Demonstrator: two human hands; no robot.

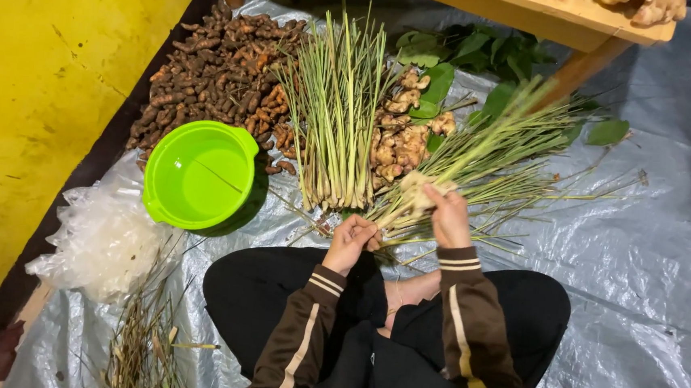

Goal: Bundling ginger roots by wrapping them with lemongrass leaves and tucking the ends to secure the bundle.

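Note:
I sit cross-legged on a grey plastic sheet (pixel 649 264). My right hand (pixel 448 216) grips a lemongrass bundle (pixel 495 148) near its pale root ends; the stalks fan up and to the right. My left hand (pixel 350 241) is closed at the bundle's lower end, fingers pinching a thin stalk or strip there. A second lemongrass pile (pixel 336 112) lies upright just beyond my left hand.
A bright green plastic basin (pixel 199 174) stands at the left. Behind it lie a heap of turmeric roots (pixel 216 71), ginger pieces (pixel 402 137) and green leaves (pixel 477 53). A clear plastic bag (pixel 103 242) and dry trimmings (pixel 145 342) lie at lower left. A wooden table (pixel 568 23) crosses the top right.

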